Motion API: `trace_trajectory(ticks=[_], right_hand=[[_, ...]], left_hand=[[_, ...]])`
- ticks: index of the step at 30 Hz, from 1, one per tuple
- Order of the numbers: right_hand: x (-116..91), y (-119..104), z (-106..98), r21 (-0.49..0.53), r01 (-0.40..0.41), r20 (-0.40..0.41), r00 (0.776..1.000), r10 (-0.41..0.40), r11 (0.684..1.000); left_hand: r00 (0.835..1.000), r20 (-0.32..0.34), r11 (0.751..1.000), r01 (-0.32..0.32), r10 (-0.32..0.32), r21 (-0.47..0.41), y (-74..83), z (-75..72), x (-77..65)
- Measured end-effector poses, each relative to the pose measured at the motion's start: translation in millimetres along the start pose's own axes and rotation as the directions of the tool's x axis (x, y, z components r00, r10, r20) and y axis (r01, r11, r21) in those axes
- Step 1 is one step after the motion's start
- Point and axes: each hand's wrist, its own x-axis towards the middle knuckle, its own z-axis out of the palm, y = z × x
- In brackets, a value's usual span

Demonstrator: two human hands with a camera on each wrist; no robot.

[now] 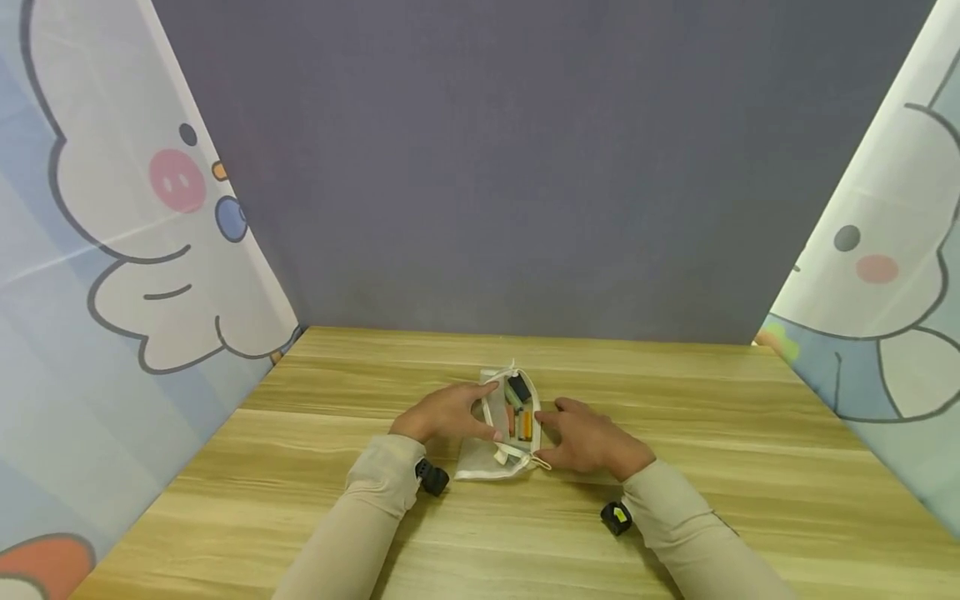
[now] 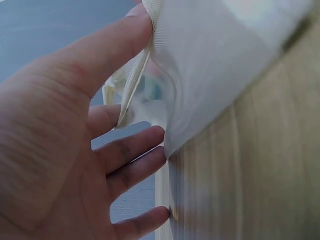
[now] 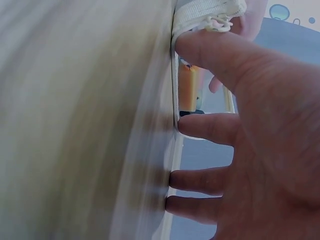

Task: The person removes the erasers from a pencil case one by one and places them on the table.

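Note:
A whitish mesh pouch (image 1: 480, 461) with a cream edge band and a cord loop lies on the table, its mouth spread wide. Inside it show an orange piece (image 1: 527, 426), a reddish piece (image 1: 511, 420) and a dark block (image 1: 519, 387); their exact kind is unclear. My left hand (image 1: 448, 412) is at the pouch's left side, thumb and index finger apart, touching the edge band (image 2: 134, 90). On the right, my right hand (image 1: 592, 437) touches the opposite rim with spread thumb and index finger; its other fingers (image 3: 197, 181) extend down to the table.
The wood-grain table (image 1: 315, 508) extends around the pouch. A dark grey panel (image 1: 510, 167) stands behind it, and cartoon-printed cloths (image 1: 67, 333) hang at both sides. Each wrist carries a small black device (image 1: 432, 477).

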Motion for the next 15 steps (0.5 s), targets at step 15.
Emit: trace_trajectory(ticks=[15], right_hand=[[0.0, 5.4, 0.6, 0.040, 0.018, 0.010, 1.000, -0.018, 0.999]], left_hand=[[1.000, -0.002, 0.993, 0.013, -0.013, 0.116, 2.7, 0.5, 2.8]])
